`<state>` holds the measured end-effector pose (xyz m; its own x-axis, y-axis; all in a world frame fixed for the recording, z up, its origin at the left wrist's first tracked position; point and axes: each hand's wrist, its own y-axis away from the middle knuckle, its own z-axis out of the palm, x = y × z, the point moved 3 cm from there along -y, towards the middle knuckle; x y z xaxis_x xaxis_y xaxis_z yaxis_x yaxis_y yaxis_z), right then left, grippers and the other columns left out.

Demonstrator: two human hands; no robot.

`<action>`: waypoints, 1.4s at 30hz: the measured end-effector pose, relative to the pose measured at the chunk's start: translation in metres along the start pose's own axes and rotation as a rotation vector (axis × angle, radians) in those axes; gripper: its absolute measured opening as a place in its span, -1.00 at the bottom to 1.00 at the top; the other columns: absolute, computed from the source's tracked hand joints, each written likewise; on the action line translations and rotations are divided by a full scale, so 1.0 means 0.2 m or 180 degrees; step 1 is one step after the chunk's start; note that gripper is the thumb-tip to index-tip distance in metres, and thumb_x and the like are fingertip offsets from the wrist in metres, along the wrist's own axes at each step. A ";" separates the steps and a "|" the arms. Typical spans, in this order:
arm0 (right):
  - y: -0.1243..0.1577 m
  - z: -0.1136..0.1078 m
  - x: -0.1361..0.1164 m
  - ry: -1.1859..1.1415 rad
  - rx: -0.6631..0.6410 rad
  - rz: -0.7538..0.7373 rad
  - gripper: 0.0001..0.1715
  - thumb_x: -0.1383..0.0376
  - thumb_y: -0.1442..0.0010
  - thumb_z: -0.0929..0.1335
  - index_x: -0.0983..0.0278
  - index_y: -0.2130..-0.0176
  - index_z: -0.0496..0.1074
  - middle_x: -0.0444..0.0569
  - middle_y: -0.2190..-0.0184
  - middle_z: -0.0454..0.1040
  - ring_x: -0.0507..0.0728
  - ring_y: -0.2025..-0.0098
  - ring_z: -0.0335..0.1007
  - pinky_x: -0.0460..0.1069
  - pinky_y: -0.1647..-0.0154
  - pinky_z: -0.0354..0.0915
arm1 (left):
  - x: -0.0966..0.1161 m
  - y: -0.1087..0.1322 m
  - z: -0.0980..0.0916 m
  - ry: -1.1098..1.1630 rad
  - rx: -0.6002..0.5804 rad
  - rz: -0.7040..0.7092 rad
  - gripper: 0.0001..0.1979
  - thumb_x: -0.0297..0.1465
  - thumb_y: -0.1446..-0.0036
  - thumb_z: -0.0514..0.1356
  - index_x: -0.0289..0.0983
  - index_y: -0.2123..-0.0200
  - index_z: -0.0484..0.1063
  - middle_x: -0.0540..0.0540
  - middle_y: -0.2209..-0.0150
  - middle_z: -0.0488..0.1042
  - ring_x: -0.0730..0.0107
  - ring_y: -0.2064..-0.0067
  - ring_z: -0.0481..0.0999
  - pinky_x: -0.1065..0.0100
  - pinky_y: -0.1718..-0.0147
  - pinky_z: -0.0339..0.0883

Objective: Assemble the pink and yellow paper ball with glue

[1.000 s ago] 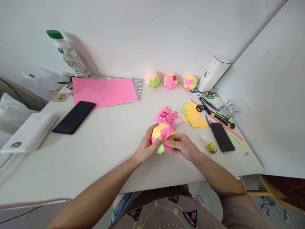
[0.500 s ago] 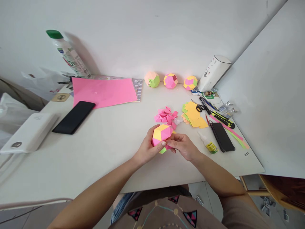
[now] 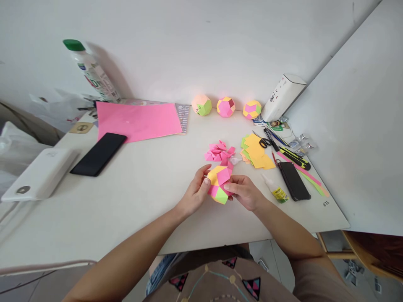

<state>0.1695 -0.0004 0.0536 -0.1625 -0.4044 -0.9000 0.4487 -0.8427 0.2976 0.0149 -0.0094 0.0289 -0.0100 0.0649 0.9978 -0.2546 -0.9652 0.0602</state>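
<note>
A faceted paper ball [image 3: 219, 183] of pink, yellow and green pieces sits between both my hands just above the white table [image 3: 141, 197]. My left hand [image 3: 195, 193] cups its left side with the thumb on a yellow face. My right hand [image 3: 244, 192] pinches its right side. Just behind lies a small heap of folded pink paper pieces [image 3: 218, 152]. Three finished paper balls [image 3: 226, 106] stand in a row against the wall.
Yellow and green paper squares [image 3: 256, 152], scissors [image 3: 263, 141], a utility knife [image 3: 294, 157], a glue bottle [image 3: 274, 188] and a black phone [image 3: 293, 180] lie at the right. A pink sheet [image 3: 138, 120], another phone [image 3: 98, 153], a white box [image 3: 39, 174] and a bottle [image 3: 91, 71] are at the left.
The ball has been turned in my hands and shifted slightly right; a green face now shows at the bottom front. My left thumb has moved onto the top.
</note>
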 end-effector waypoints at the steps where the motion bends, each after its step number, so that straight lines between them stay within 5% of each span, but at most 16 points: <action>1: 0.00 0.00 0.00 -0.0055 -0.0038 0.0043 -0.75 0.24 0.05 0.46 0.32 0.58 0.39 -0.18 0.60 0.32 -0.05 0.56 0.18 -0.09 0.56 0.09 | 0.00 0.00 0.00 0.0016 0.0015 -0.0012 -0.33 0.05 -0.17 -0.06 -0.26 -0.20 0.05 -0.29 -0.11 0.26 0.10 -0.01 0.40 0.08 0.08 0.37; 4: 0.00 0.00 0.00 -0.0106 -0.0133 0.0136 -0.75 0.25 0.06 0.47 0.33 0.59 0.39 -0.19 0.63 0.30 -0.05 0.58 0.18 -0.10 0.58 0.10 | 0.01 0.00 0.02 0.0425 -0.0210 -0.0243 -0.33 0.03 -0.18 -0.05 -0.22 -0.23 0.00 -0.30 -0.13 0.29 0.06 -0.02 0.43 0.09 0.13 0.41; 8: 0.00 0.00 0.01 0.0149 -0.0183 0.0146 -0.75 0.23 0.03 0.47 0.34 0.54 0.41 -0.16 0.60 0.36 -0.04 0.57 0.26 -0.10 0.58 0.18 | 0.02 0.01 0.05 0.0830 -0.0547 -0.0438 -0.30 0.00 -0.18 -0.01 -0.17 -0.28 -0.14 -0.29 -0.02 0.41 0.11 0.21 0.56 0.10 0.30 0.47; 15: 0.00 -0.02 -0.02 0.0399 0.0059 -0.0058 -0.72 0.13 -0.04 0.44 0.32 0.42 0.46 -0.12 0.49 0.44 -0.02 0.52 0.34 -0.09 0.54 0.28 | 0.02 0.01 0.02 0.0409 -0.0122 -0.0183 -0.31 -0.04 -0.15 0.08 -0.26 -0.22 -0.02 -0.28 -0.02 0.40 0.12 0.11 0.51 0.16 0.23 0.46; 42: 0.11 0.02 -0.13 0.1328 0.0813 -0.0777 -0.78 0.17 -0.02 0.44 0.30 0.43 0.55 -0.09 0.59 0.40 0.01 0.56 0.26 -0.04 0.53 0.25 | 0.02 0.02 0.04 0.0184 -0.0004 0.0111 -0.48 -0.06 -0.16 0.05 -0.23 -0.06 0.08 -0.21 0.03 0.35 0.21 0.15 0.46 0.21 0.26 0.42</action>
<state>0.1802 -0.0101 0.0847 0.1504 -0.0546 -0.9871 0.2055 -0.9749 0.0853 0.0213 -0.0159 0.0331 -0.0746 0.0458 0.9962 -0.2544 -0.9668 0.0254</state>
